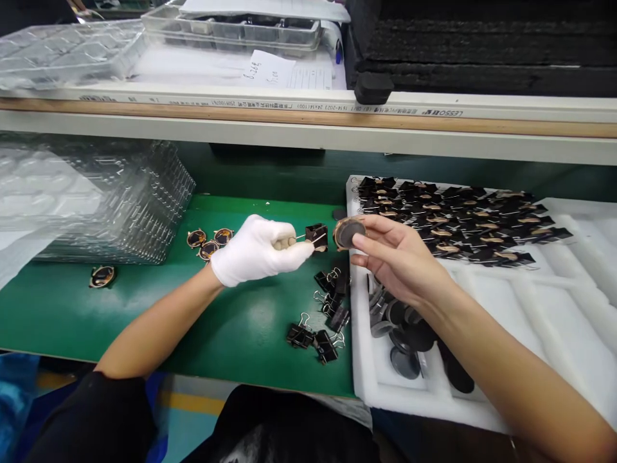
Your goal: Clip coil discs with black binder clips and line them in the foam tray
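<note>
My left hand [263,249], in a white glove, pinches the wire handles of a black binder clip [317,237]. Bare, my right hand [402,254] holds a round watch case [349,234] with a dark disc against its face, just right of the clip and apart from it. Below them, several loose black binder clips [326,345] lie on the green table [231,334]. Three watch cases [208,250] are grouped left of the glove, and another watch case [103,276] lies farther left.
A white foam tray [360,347] on the right holds rows of clipped pieces [457,222] and loose dark discs [405,362]. Stacked clear plastic trays [110,206] stand at the left. A shelf edge [289,128] crosses above the table, with black foam [482,51] on it.
</note>
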### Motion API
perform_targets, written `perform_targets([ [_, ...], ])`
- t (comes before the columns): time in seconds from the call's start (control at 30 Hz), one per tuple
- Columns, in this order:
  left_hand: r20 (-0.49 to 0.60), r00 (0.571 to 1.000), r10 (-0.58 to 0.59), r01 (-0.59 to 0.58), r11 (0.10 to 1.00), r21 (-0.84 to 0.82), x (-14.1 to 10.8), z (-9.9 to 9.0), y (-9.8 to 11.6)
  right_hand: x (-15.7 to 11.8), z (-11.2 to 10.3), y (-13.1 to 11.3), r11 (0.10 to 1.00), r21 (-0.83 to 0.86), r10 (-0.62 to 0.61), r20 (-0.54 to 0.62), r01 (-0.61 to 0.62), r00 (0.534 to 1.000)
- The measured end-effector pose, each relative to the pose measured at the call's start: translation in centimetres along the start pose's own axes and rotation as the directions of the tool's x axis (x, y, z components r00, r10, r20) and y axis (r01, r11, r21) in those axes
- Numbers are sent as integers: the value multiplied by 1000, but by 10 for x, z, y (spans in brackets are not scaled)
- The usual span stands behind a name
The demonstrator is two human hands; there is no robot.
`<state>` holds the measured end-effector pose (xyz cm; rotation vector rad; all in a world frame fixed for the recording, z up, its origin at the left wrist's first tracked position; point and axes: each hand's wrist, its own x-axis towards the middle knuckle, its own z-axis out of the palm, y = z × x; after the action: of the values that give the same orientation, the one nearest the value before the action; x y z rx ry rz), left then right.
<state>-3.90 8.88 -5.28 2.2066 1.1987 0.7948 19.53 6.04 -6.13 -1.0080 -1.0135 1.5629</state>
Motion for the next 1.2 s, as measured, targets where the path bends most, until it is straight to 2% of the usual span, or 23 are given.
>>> perform_targets([
  [0.1, 107, 993, -57, 62, 997, -50, -1, 1, 5, 1, 0, -3, 998, 19, 67, -48, -66, 997],
  [0.23, 78, 994, -82, 83, 997, -11, -3, 9, 8, 1, 3, 2, 991, 12, 132, -51, -131, 990],
  [0.3, 102, 991, -90, 91, 996, 1, -3, 8, 7, 1, 4, 5, 989, 6, 146, -63, -146, 987],
  [0.43, 295, 952, -80, 99, 994, -49, -2, 6, 3, 5, 1, 5, 996, 38, 79, -83, -76, 993],
  [0.47, 311, 948, -69, 86, 995, -42, -2, 9, 1, 6, 0, 3, 997, 62, 53, -88, -47, 995],
  [0.53, 290, 957, -5, -18, 997, 75, -2, 20, -3, 8, -2, 1, 991, 130, 21, -107, -7, 994],
  [0.57, 295, 953, 65, -118, 979, 166, -1, 28, -5, 9, -2, -1, 986, 165, 26, -122, -6, 992],
  [0.6, 325, 934, 149, -237, 939, 250, 0, 37, -7, 9, -2, -2, 981, 196, 40, -141, -12, 989],
  [0.67, 429, 854, 295, -455, 823, 339, 2, 54, -13, 9, -1, -3, 972, 232, 72, -176, -29, 982],
  [0.73, 506, 794, 337, -529, 792, 303, 4, 64, -18, 9, -1, -3, 975, 218, 82, -193, -39, 978],
  [0.8, 540, 792, 283, -449, 870, 203, 6, 65, -22, 9, -3, -4, 984, 175, 68, -197, -33, 978],
  [0.87, 545, 821, 169, -254, 963, 85, 6, 57, -24, 9, -8, -7, 994, 101, 63, -164, -47, 984],
  [0.9, 528, 845, 91, -131, 991, 39, 7, 51, -24, 8, -11, -9, 997, 31, 74, -115, -71, 991],
  [0.97, 476, 876, -77, 106, 994, -36, 8, 37, -24, 7, -19, -14, 973, -211, 102, 48, -90, 994],
  [1.03, 447, 874, -189, 264, 958, -111, 10, 24, -22, 5, -23, -16, 879, -476, 135, 232, -8, 963],
  [1.1, 420, 883, -211, 307, 936, -175, 12, 16, -20, 3, -22, -11, 807, -582, 155, 370, 98, 916],
  [1.13, 396, 897, -195, 288, 939, -190, 12, 16, -18, 3, -19, -6, 807, -579, 157, 405, 119, 901],
  [1.2, 323, 932, -164, 236, 951, -199, 10, 21, -15, 2, -11, 8, 845, -522, 133, 407, 111, 904],
])
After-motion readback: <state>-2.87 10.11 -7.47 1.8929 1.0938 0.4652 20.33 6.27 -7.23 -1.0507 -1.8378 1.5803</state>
